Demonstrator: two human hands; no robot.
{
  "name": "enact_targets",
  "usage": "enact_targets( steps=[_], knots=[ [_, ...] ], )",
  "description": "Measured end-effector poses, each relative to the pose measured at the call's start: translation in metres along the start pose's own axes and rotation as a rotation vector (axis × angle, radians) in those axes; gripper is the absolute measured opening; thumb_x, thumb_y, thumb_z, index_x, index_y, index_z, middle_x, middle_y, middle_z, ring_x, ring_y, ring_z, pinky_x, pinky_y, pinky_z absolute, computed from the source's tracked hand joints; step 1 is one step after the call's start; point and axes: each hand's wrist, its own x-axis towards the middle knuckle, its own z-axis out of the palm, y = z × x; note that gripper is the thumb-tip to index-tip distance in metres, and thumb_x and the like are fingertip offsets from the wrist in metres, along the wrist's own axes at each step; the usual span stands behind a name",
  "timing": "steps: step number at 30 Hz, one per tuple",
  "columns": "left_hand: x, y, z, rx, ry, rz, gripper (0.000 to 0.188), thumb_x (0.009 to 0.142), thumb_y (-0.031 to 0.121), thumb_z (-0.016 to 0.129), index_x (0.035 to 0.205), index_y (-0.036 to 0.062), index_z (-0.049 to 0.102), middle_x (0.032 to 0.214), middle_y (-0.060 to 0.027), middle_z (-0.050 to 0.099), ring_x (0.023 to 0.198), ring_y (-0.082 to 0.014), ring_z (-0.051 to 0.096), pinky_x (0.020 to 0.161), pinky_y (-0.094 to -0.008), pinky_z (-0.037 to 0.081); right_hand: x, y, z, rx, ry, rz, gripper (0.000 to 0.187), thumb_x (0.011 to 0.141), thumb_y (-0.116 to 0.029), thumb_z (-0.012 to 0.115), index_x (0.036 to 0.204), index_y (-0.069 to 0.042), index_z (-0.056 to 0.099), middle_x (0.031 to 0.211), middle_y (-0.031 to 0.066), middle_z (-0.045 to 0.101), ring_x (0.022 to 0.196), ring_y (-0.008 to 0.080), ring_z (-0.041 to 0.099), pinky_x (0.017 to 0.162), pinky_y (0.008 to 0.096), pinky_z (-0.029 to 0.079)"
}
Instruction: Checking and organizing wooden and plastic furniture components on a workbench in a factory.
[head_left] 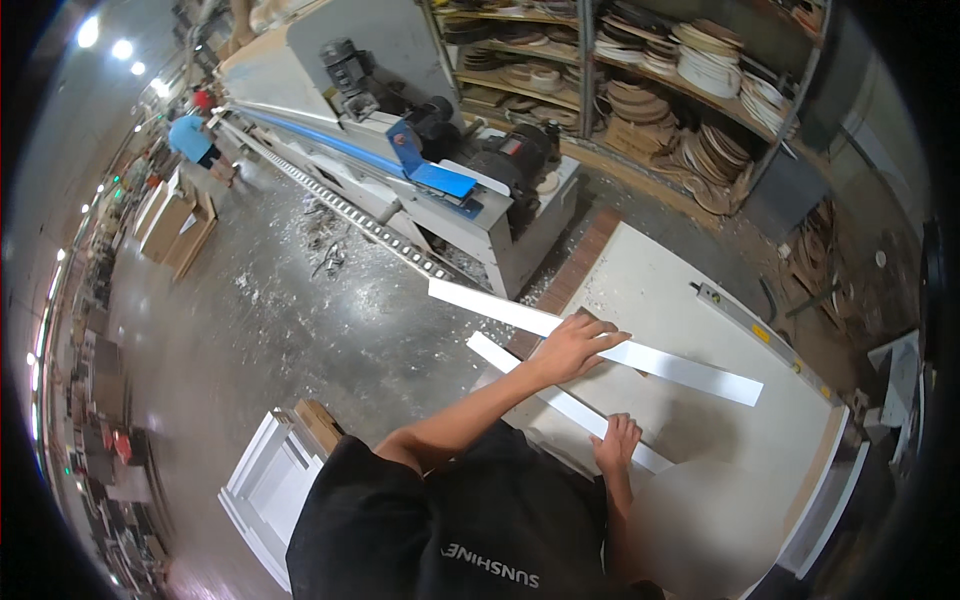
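My left hand [578, 347] grips a long flat white strip [690, 374] near its middle, the fingers closed over its edge. The strip slants from upper left to lower right above the pale tabletop. A second white strip [570, 405] lies nearer to me, roughly along the same slant, and passes under my left forearm. Closed around this one near its right end is my right hand [617, 440]; part of its grip is hidden. A blurred patch covers the tabletop beside my right forearm.
The pale worktable [650, 265] carries a spirit level [760, 330] along its far right side. Beyond it stands a large machine [470, 225] with motors. Shelves [590, 100] hold many coiled bands. White panels [275, 490] are stacked at my left. A person in blue [190, 138] stands far off.
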Motion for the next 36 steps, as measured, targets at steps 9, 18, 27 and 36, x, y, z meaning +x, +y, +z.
enact_targets(
  steps=[9, 18, 27, 36],
  knots=[
    [0.074, -0.059, 0.139, -0.003, -0.407, 0.139, 0.066, 0.092, 0.029, 0.078, 0.154, 0.0255, 0.057, 0.129, -0.0070, 0.070, 0.115, -0.0307, 0.067, 0.102, -0.0457, 0.052, -0.001, -0.002, -0.005, 0.013, 0.086, -0.009, 0.060, 0.068, -0.023, 0.093, 0.118, -0.008, 0.064, 0.122, 0.0122, 0.060, 0.120, 0.0344, 0.054, 0.109, 0.0509, 0.038],
    [0.132, -0.107, 0.241, 0.205, -0.527, 0.196, 0.066, 0.093, 0.035, 0.079, 0.155, 0.0267, 0.057, 0.135, -0.0059, 0.068, 0.124, -0.0283, 0.066, 0.107, -0.0435, 0.052, 0.003, -0.006, 0.006, 0.039, 0.010, 0.077, 0.057, 0.072, -0.023, 0.093, 0.120, -0.012, 0.065, 0.125, 0.0088, 0.060, 0.124, 0.0333, 0.055, 0.112, 0.0515, 0.037],
    [0.158, -0.119, 0.258, 0.180, -0.722, 0.107, 0.067, 0.096, 0.035, 0.076, 0.158, 0.0242, 0.052, 0.140, -0.0096, 0.066, 0.131, -0.0312, 0.062, 0.115, -0.0446, 0.047, 0.001, -0.013, -0.004, 0.039, -0.011, 0.115, 0.060, 0.073, -0.025, 0.093, 0.123, -0.012, 0.062, 0.126, 0.0090, 0.058, 0.126, 0.0332, 0.054, 0.111, 0.0516, 0.037],
    [0.163, -0.212, 0.122, 0.138, -0.246, -0.023, 0.110, 0.070, 0.058, 0.093, 0.157, 0.0084, 0.048, 0.151, -0.0175, 0.058, 0.142, -0.0360, 0.053, 0.122, -0.0559, 0.031, -0.002, -0.006, -0.001, -0.017, 0.012, 0.146, 0.059, 0.073, -0.022, 0.091, 0.123, -0.012, 0.062, 0.122, 0.0104, 0.057, 0.123, 0.0321, 0.055, 0.111, 0.0512, 0.039]
  ],
)
